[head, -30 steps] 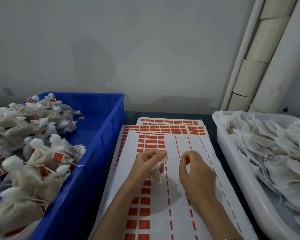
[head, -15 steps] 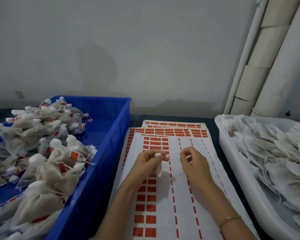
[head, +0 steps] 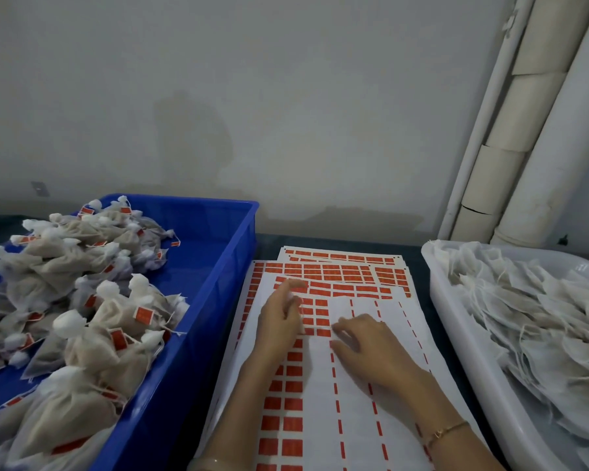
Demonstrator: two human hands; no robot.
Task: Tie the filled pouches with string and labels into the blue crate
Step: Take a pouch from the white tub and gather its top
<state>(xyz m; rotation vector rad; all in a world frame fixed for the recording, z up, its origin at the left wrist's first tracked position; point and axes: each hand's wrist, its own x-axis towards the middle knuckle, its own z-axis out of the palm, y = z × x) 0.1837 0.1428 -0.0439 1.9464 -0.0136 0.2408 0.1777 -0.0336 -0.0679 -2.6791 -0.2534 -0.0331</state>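
The blue crate (head: 215, 287) on the left holds a heap of tied pouches (head: 92, 321) with red labels. Sheets of red labels (head: 323, 385) lie in the middle. My left hand (head: 279, 321) hovers over the sheet's upper left, blurred, fingers stretched toward the label rows; no pouch shows in it. To its right, my right hand (head: 368, 348) lies on the sheet with its fingers spread and nothing in it. The small pouch from the earlier frames is out of sight.
A white tub (head: 456, 338) on the right is piled with flat untied pouches (head: 538, 321). A grey wall and white pipes (head: 524, 130) stand behind the dark table. More label sheets (head: 340, 263) fan out at the back.
Both hands were raised, pinching a small pouch and its string. Now they have dropped onto the label sheet with fingers spread, and the pouch is no longer visible.
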